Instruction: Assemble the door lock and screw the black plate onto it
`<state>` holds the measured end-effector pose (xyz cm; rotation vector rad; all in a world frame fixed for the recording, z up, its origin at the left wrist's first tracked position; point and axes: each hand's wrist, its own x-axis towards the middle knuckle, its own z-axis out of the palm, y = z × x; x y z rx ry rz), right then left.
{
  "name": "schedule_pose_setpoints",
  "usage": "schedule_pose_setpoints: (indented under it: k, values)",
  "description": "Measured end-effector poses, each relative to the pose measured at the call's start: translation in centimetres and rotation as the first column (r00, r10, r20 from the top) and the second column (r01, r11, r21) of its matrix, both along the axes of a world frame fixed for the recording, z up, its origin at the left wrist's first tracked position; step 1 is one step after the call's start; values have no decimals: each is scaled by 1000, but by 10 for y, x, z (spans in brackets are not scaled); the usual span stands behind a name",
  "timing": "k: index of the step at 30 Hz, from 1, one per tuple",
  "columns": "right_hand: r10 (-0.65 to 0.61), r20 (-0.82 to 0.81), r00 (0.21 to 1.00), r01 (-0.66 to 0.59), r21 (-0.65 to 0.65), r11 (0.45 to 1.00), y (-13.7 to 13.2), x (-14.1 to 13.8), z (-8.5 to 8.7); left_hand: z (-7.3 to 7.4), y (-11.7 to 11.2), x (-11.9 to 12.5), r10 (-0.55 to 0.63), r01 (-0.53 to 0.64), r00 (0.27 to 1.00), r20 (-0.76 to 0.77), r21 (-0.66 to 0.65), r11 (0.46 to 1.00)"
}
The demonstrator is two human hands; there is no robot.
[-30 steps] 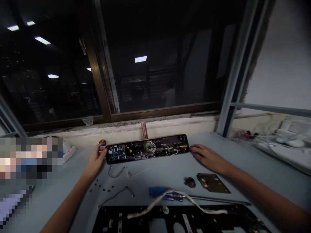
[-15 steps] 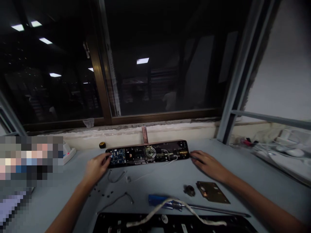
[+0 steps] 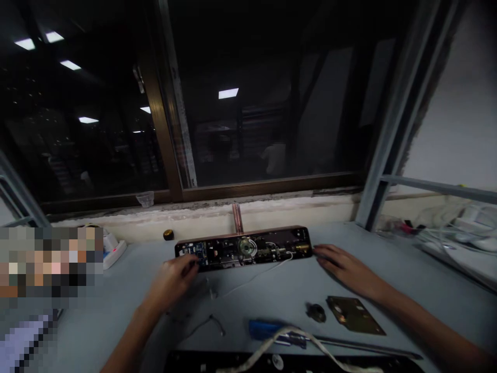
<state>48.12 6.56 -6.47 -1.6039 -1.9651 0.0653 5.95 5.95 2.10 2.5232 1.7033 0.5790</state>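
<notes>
I'm seeing the open black casing lying toward the back of the bench, its long axis running left to right, right end angling slightly farther away, inner parts facing up toward me. My left hand is sitting half-curled at the near edge by the circuit board (any grip, I'm not managing to tell). My right hand is resting loosely open, gripping nothing, fingertips beside the right end.

No text or number can be read; the small round whitish sticker on the flat black panel is perhaps printed, but too blurred.
</notes>
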Motion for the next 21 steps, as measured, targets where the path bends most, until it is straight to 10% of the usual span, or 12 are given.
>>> schedule_pose_setpoints:
  k: [6, 21]
  values:
    - [4, -33, 999, -4, -14, 1000, 0, 1, -1, -7, -7, 25, -44, 10, 985, -164, -203, 979]
    - [3, 23, 1000, -3, -9, 1000, -2, -5, 2, -6, -10, 16, 0, -8, 999, -48, -166, 986]
